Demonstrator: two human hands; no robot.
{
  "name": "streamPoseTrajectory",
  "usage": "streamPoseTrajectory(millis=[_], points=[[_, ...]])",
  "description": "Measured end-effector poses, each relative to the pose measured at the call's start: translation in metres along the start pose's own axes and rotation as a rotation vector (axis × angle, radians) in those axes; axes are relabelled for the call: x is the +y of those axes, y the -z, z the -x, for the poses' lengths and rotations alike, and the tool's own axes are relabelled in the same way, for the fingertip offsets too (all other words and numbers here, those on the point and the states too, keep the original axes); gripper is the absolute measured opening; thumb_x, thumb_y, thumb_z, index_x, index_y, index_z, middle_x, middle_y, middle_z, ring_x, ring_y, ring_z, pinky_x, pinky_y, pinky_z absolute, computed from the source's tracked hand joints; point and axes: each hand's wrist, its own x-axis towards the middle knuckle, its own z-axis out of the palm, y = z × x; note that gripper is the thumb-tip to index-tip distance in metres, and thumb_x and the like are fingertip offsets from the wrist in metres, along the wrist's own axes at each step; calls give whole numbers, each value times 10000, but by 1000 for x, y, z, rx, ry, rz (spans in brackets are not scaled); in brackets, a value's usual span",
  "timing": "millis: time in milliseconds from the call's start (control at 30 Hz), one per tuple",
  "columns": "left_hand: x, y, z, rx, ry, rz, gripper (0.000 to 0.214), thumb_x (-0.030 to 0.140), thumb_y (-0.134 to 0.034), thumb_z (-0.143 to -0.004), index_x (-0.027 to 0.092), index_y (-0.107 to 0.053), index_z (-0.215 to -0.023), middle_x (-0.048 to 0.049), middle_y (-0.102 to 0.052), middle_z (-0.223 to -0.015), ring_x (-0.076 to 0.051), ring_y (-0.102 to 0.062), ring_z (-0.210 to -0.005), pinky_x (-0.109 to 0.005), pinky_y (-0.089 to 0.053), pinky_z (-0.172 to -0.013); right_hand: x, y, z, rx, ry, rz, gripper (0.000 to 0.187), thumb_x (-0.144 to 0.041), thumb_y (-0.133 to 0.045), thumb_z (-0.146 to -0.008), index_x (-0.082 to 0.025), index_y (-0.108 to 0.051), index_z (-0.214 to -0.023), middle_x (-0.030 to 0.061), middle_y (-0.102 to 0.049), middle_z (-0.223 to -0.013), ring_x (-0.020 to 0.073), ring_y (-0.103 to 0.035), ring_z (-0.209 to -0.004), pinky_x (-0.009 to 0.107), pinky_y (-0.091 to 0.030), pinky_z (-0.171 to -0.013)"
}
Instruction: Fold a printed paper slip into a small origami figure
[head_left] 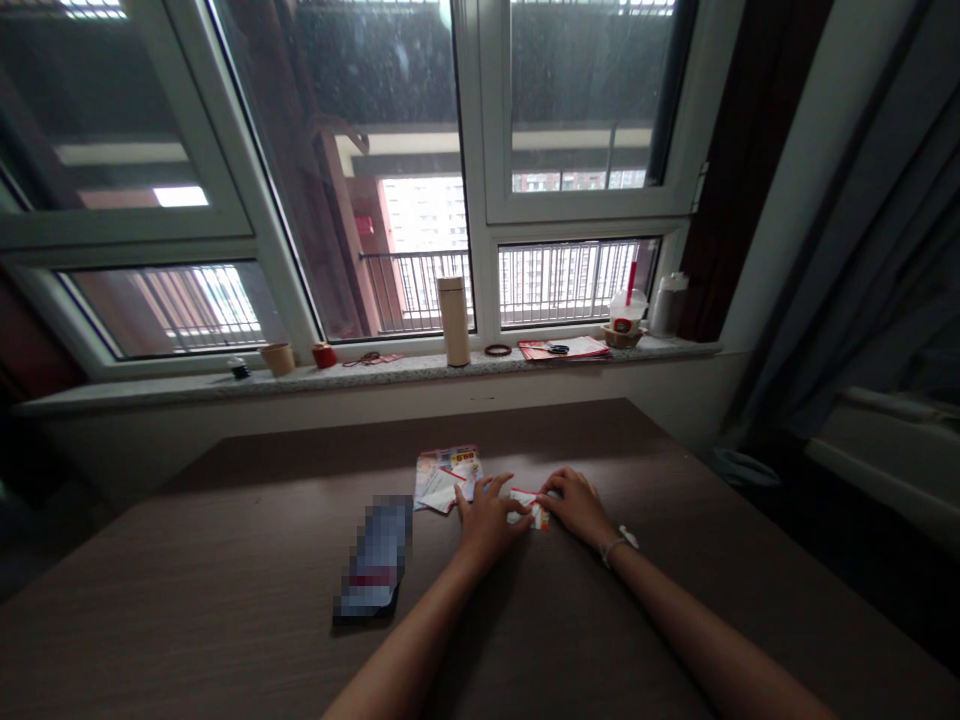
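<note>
roughly central on the dark brown wood-grain tabletop (225, 580): a small flat piece of white paper with red and orange print (541, 518), lying between the two hands and partly covered by them.

left hand (489, 517): fingers spread fairly wide, thumb side at the paper's left part; cannot tell whether it pinches or only presses. right hand (574, 500): narrow, fingers curled, tips at the paper's right upper edge; grip on it likely, but the underside is hidden, so not confirmed.

handling, as judged: very light, thin, limp to slightly springy, probably a little slick if the print is glossy. should crease or tear easily, so low force. flat on the tabletop, it offers little edge to lift; best hold is thumb and forefinger at opposite edges or a corner, with the other hand pressing lightly to stop sliding.

nearby: a white folded paper slip with a red edge (439, 490) lies over a larger colourful printed sheet (431, 463), just beside the left hand's outer fingers. further left, apart from both hands, a dark oblong flat object, pixelated (376, 560); details unreadable.
</note>
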Motion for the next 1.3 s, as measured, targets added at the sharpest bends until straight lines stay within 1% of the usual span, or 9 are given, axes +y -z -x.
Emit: streamPoseTrajectory(millis=[233, 367, 467, 567, 633, 733, 833, 1133, 1300], points=[[-1, 1, 0, 2, -9, 4, 203, 476, -667, -790, 474, -694, -991, 90, -391, -1471, -322, -314, -1336, -753, -18, -1040, 0, -1, 2, 18, 18, 3, 142, -373, -642, -770, -250, -692, -823, 31, -609, -981, 218, -530, -1023, 335, -353, -913], [-3, 0, -1, -12, -3, -9, 208, 510, -652, -789, 488, -695, -992, 88, -403, -1465, -333, -312, -1336, -755, -1, -1035, 5, -2, 2, 64, 19, -30, 179, -363, -640, -765, -239, -671, -891, 37, -615, -991, 228, -533, -1022, 348, -373, -907], [-4, -2, -1, -18, 5, -21, 202, 535, -639, -788, 487, -701, -975, 89, -401, -1467, -335, -302, -1345, -758, 8, -1029, 13, -1, 1, 67, 57, -142, 186, -324, -599, -789, -226, -664, -934, 36, -621, -981, 206, -552, -987, 339, -398, -915], [-4, -2, -1, -18, 9, -24, 200, 550, -627, -792, 492, -699, -970, 85, -407, -1464, -330, -304, -1347, -766, 3, -1021, 22, 1, 2, 26, 150, -234, 162, -283, -561, -804, -216, -698, -860, 45, -608, -962, 188, -560, -973, 313, -422, -917], [-3, -1, 0, -22, 14, -29, 211, 556, -622, -794, 492, -696, -980, 82, -402, -1468, -330, -299, -1350, -764, 2, -1022, 25, 2, 5, 4, 179, -243, 169, -287, -575, -801, -231, -730, -838, 54, -600, -1017, 191, -550, -1003, 318, -417, -938], [-2, 1, 0, -45, 30, -37, 226, 559, -617, -796, 486, -695, -995, 82, -392, -1474, -332, -289, -1355, -753, 9, -1032, 25, 3, 9, -39, 199, -199, 159, -328, -618, -791, -265, -754, -846, 53, -595, -1103, 212, -511, -1081, 352, -385, -995], [-2, 2, 0, -51, 29, -36, 233, 563, -608, -801, 480, -696, -999, 85, -387, -1475, -336, -286, -1355, -754, 5, -1034, 22, 3, 11, -43, 184, -142, 162, -358, -639, -783, -279, -763, -851, 56, -589, -1133, 227, -479, -1126, 366, -364, -1024], [-2, 3, 0, -60, 22, -28, 225, 558, -602, -808, 487, -691, -1001, 84, -390, -1474, -331, -288, -1354, -759, -2, -1027, 16, 11, 9, -9, 129, -26, 181, -343, -637, -787, -300, -764, -909, 68, -599, -1120, 228, -491, -1093, 338, -378, -995], [-1, 4, 1, -57, 27, -10, 214, 542, -613, -806, 488, -693, -996, 86, -392, -1473, -327, -286, -1354, -754, 1, -1030, 16, 11, 9, -2, 138, -6, 183, -325, -635, -792, -299, -761, -922, 73, -606, -1115, 233, -496, -1077, 346, -386, -982]])
